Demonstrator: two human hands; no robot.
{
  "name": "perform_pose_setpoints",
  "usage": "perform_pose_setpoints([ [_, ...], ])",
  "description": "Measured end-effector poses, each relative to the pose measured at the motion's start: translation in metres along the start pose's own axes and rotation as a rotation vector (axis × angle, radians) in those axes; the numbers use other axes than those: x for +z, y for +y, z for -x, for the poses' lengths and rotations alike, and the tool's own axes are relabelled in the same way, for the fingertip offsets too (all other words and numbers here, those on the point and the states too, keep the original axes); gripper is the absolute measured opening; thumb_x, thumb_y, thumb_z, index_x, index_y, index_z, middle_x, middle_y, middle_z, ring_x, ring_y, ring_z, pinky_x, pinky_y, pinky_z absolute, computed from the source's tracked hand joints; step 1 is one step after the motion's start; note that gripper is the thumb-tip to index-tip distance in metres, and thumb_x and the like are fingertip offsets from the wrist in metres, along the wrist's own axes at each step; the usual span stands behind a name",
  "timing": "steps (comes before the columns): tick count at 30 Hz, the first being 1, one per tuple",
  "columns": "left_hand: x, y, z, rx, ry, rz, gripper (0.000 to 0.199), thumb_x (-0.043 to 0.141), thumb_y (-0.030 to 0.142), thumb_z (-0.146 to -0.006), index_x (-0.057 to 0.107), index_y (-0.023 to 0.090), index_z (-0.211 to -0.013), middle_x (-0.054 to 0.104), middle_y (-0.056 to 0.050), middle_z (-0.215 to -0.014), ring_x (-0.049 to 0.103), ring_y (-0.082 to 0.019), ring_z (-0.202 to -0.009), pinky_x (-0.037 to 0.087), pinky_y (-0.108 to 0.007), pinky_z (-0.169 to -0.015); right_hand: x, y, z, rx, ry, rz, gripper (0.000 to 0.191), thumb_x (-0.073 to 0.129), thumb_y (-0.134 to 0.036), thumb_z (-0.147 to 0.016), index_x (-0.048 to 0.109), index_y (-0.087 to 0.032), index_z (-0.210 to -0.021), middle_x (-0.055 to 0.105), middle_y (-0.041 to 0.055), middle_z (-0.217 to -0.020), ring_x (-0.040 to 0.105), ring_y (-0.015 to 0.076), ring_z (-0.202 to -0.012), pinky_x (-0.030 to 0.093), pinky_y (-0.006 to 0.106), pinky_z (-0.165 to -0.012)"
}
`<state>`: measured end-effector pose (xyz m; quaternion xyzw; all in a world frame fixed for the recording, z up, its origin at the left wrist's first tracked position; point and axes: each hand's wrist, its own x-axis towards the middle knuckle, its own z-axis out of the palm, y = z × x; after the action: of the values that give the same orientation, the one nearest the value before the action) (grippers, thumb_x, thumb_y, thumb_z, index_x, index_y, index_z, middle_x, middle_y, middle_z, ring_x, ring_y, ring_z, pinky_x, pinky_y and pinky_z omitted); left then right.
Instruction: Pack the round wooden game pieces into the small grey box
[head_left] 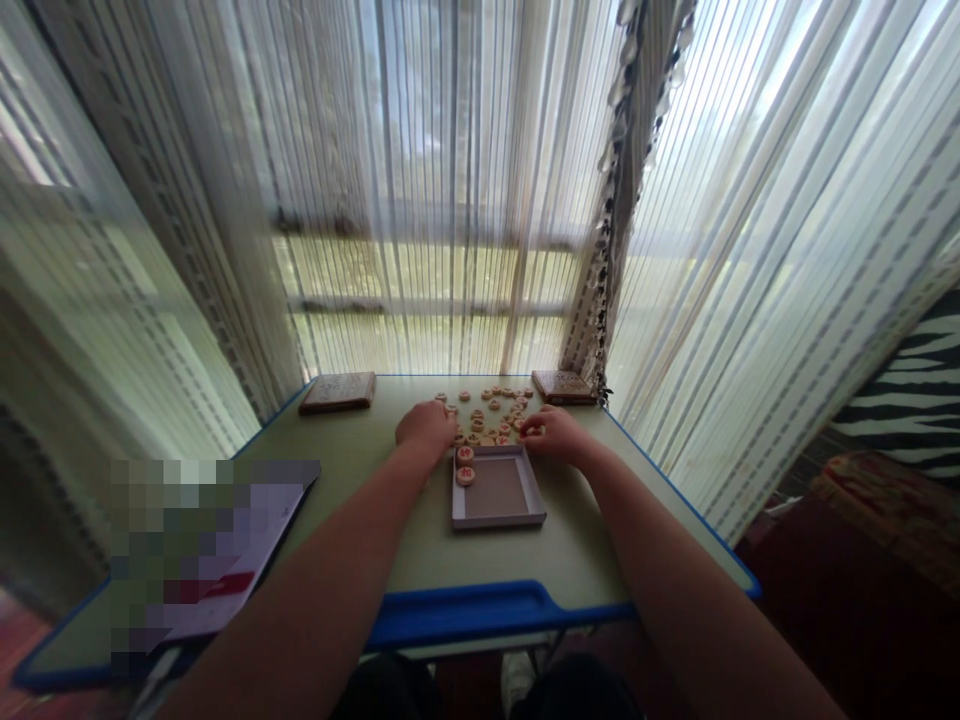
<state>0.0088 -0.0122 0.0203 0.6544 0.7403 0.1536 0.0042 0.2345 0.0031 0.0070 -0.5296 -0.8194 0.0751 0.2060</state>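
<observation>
Left hand [426, 428] and right hand [553, 436] are held on opposite sides of a loose group of xiangqi pieces [478, 426], which is spread over the far middle of the worktop [420, 540]. On the left, the fingers are turned inward to the near-left pieces and partly hidden by the back of the hand; whether anything is gripped cannot be told. On the right, thumb and fingers are kept close together, with a narrow gap, beside the near-right pieces; whether one is pinched cannot be made out. Between the forearms, a shallow open box [504, 490] is placed just nearer than the group. Inside it, two red-marked pieces [466, 476] are set along the left wall by the far-left corner. The worktop's far-left corner is occupied by a flat brown case [337, 392], its far-right corner by a similar case [565, 387]. By the left edge, a flat, partly pixelated object [274, 525] is seen. A blue trough [465, 612] is fitted along the near edge. Beyond the far edge, sheer curtains [450, 200] are hung.
</observation>
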Motion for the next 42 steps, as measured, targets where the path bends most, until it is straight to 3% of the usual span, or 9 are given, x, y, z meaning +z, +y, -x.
perform_pose_setpoints([
  [3,-0.003,0.000,0.000,-0.064,-0.038,-0.003,0.028,0.050,0.030,-0.070,0.064,0.019,-0.091,0.065,-0.012,-0.095,0.060,-0.023,-0.088,0.046,-0.028,-0.069,-0.001,-0.001,-0.001,0.032,0.014,0.003,0.022,0.062,-0.033,-0.062,0.071,-0.019,-0.078,0.058,0.0052,-0.079,0.054,0.0160,-0.073,0.040,0.025,-0.071],
  [8,-0.010,0.001,0.004,-0.090,-0.069,-0.018,0.034,0.058,0.019,-0.061,0.062,0.020,-0.095,0.064,-0.011,-0.099,0.060,-0.025,-0.089,0.046,-0.028,-0.068,-0.003,-0.007,0.000,0.075,0.065,-0.027,0.023,0.062,-0.030,-0.062,0.071,-0.017,-0.079,0.060,0.0060,-0.084,0.055,0.0159,-0.074,0.041,0.023,-0.070],
  [13,-0.009,-0.001,0.002,-0.094,-0.072,-0.003,0.034,0.057,0.017,-0.060,0.063,0.019,-0.094,0.064,-0.012,-0.097,0.060,-0.026,-0.089,0.046,-0.030,-0.068,-0.002,-0.007,0.003,0.087,0.025,-0.066,0.020,0.061,-0.028,-0.063,0.070,-0.017,-0.076,0.063,0.0053,-0.080,0.056,0.0139,-0.065,0.041,0.023,-0.064],
  [17,-0.006,-0.003,0.000,-0.099,-0.064,0.013,0.031,0.054,0.018,-0.063,0.063,0.020,-0.092,0.064,-0.011,-0.097,0.060,-0.026,-0.089,0.046,-0.031,-0.067,-0.007,-0.003,0.004,0.138,-0.082,-0.199,0.021,0.057,-0.028,-0.067,0.070,-0.015,-0.078,0.064,0.0036,-0.070,0.055,0.0120,-0.056,0.041,0.022,-0.058],
  [22,-0.008,-0.002,0.001,-0.082,-0.074,-0.003,0.033,0.055,0.018,-0.061,0.063,0.019,-0.093,0.064,-0.012,-0.097,0.060,-0.026,-0.089,0.046,-0.030,-0.067,-0.013,-0.001,0.006,0.069,-0.103,-0.120,0.024,0.063,-0.027,-0.060,0.071,-0.017,-0.081,0.065,0.0041,-0.081,0.057,0.0156,-0.072,0.042,0.023,-0.067],
  [28,-0.009,-0.001,0.002,-0.069,-0.078,-0.013,0.033,0.056,0.019,-0.059,0.063,0.018,-0.091,0.064,-0.011,-0.097,0.060,-0.027,-0.088,0.046,-0.031,-0.066,-0.014,-0.004,0.006,0.038,-0.093,-0.046,0.023,0.064,-0.029,-0.061,0.072,-0.018,-0.080,0.064,0.0054,-0.084,0.056,0.0169,-0.075,0.041,0.025,-0.071],
  [36,-0.008,-0.001,0.001,-0.064,-0.051,-0.025,0.033,0.054,0.018,-0.062,0.062,0.017,-0.094,0.062,-0.013,-0.099,0.060,-0.025,-0.088,0.046,-0.029,-0.068,-0.008,-0.008,0.004,-0.011,0.112,-0.060,0.021,0.063,-0.032,-0.064,0.071,-0.016,-0.076,0.059,0.0073,-0.084,0.054,0.0163,-0.076,0.040,0.026,-0.076],
  [39,-0.010,-0.003,0.001,-0.065,0.016,-0.013,0.036,0.052,0.016,-0.063,0.061,0.018,-0.098,0.059,-0.013,-0.104,0.060,-0.024,-0.086,0.047,-0.029,-0.068,-0.010,-0.018,0.007,-0.088,0.128,-0.159,0.021,0.063,-0.032,-0.066,0.070,-0.015,-0.077,0.057,0.0072,-0.086,0.053,0.0157,-0.078,0.041,0.026,-0.076],
  [42,-0.011,-0.004,0.001,-0.060,0.064,0.004,0.033,0.046,0.016,-0.067,0.062,0.020,-0.096,0.058,-0.012,-0.103,0.060,-0.024,-0.084,0.047,-0.030,-0.066,-0.011,-0.032,0.014,-0.242,0.040,-0.212,0.020,0.066,-0.032,-0.065,0.069,-0.018,-0.078,0.056,0.0058,-0.088,0.051,0.0164,-0.084,0.039,0.028,-0.080],
])
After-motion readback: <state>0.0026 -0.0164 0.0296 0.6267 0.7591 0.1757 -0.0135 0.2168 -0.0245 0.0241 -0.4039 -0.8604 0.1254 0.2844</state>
